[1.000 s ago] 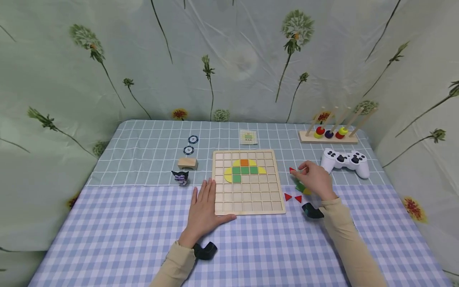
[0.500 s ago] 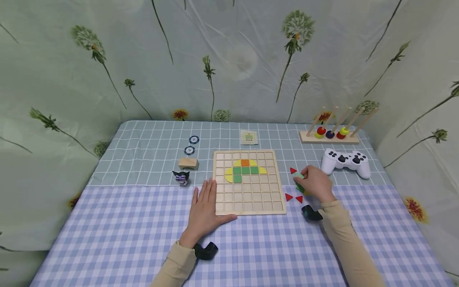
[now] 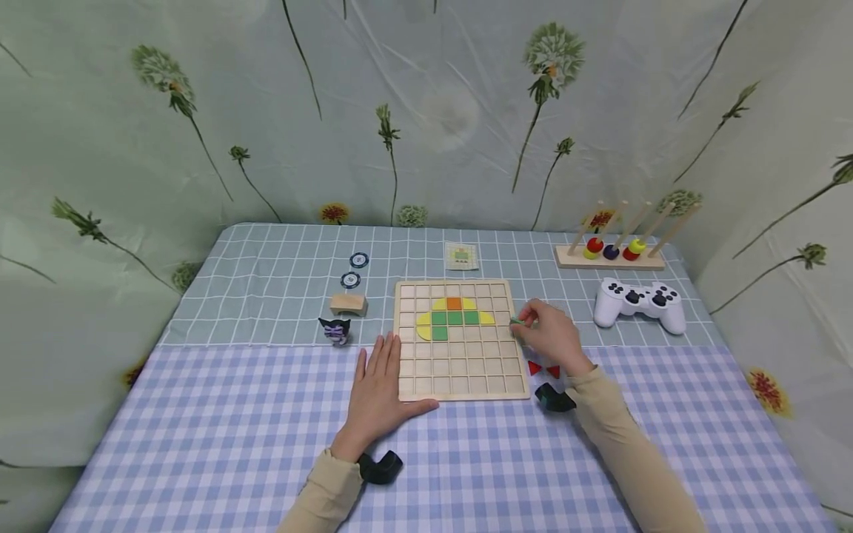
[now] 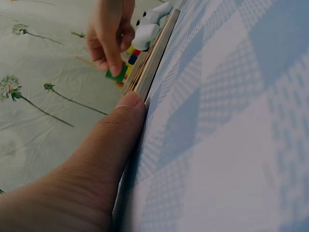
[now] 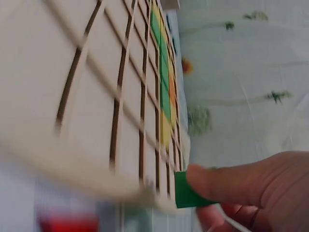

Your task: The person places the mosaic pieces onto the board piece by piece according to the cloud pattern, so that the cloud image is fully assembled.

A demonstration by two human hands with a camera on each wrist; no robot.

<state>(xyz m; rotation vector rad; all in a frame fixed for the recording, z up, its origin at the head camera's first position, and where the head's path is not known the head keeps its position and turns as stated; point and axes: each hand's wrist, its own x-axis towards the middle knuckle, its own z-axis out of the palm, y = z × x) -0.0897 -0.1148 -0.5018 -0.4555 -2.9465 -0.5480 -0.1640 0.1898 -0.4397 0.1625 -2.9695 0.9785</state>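
A wooden grid board [image 3: 460,366] lies on the checked cloth, with green squares [image 3: 455,317], yellow curved pieces [image 3: 424,326] and an orange square [image 3: 455,303] set in its cells. My left hand [image 3: 376,392] lies along its near-left corner, fingers straight at the left side and thumb against the front edge. Between thumb and fingers my right hand [image 3: 553,337] pinches a green square tile [image 5: 187,191], held just over the board's right edge. Two red triangles [image 3: 535,368] lie near the right wrist; the spot under that hand is hidden.
Behind the board lies a small pattern card [image 3: 461,256]. To the right are a white game controller [image 3: 640,302] and a peg stand [image 3: 609,257] with beads. On the left are a wooden arch block [image 3: 349,303], a small figurine [image 3: 336,330] and two round chips [image 3: 359,260].
My right hand has picked up the green tile from the loose pieces at the right and carried it left to the board's edge. The left hand stays in place.
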